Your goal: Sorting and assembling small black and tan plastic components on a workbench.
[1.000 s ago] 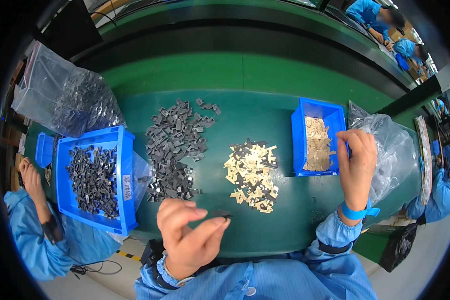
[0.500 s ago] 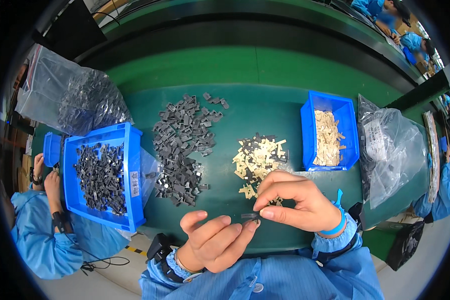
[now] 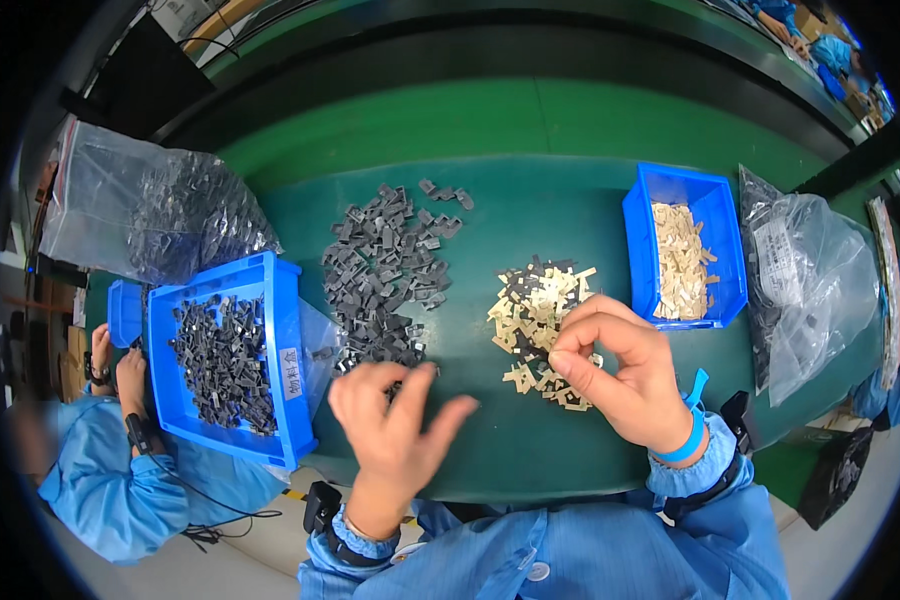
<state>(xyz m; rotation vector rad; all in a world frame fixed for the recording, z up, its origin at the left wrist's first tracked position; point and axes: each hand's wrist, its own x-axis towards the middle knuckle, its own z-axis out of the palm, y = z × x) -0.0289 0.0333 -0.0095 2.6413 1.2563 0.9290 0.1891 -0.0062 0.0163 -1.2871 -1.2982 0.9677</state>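
Note:
My left hand [image 3: 395, 430] reaches over the near end of a heap of small dark grey plastic clips [image 3: 385, 265], thumb and fingers spread. Its fingertips overlap the nearest clips, and no held piece shows. My right hand [image 3: 625, 375] is at the right side of a smaller pile of thin cream strips [image 3: 530, 310] with some black ones mixed in. Thumb and forefinger are pinched together there. Whatever sits between them is too small or hidden to make out.
On the left, a large blue bin [image 3: 292, 350] holds more dark parts, behind it a clear bag [image 3: 160, 210]. At right stands a blue bin [image 3: 647, 270] of cream strips beside another clear plastic bag [image 3: 820, 290]. A co-worker's blue sleeve [image 3: 120, 490] is at far left.
Half a second ago both hands met near the table's front edge around a small dark piece. My left hand has since moved to the grey heap and opened; my right has shifted up and right.

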